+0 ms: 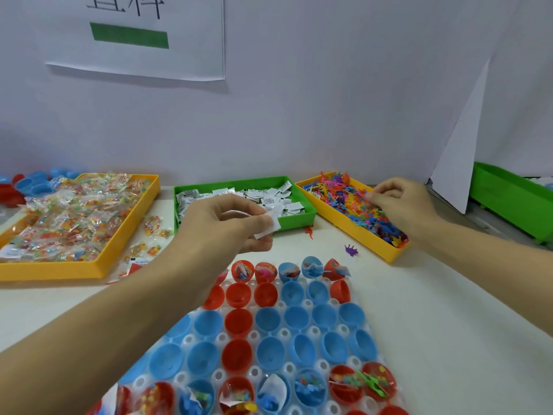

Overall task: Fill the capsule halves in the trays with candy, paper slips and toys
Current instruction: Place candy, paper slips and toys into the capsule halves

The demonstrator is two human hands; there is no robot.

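Note:
A clear tray [381,330] in front of me holds red and blue capsule halves [270,320]. The far row and the near rows have candy, slips and toys in them; the middle rows look empty. My left hand [227,224] hovers above the tray's far end and pinches a white paper slip [270,224]. My right hand [398,202] is over the yellow toy tray [363,241], fingertips pinching among the small coloured toys [350,202]. A green tray [299,220] holds paper slips [257,197]. A yellow tray [119,247] at left holds wrapped candy [74,214].
Loose candy packets [152,226] lie between the candy tray and green tray. A purple toy [350,250] and a red toy [309,230] lie on the table. Spare capsule halves [27,185] sit far left. A green bin [514,199] stands at right, against a white wall.

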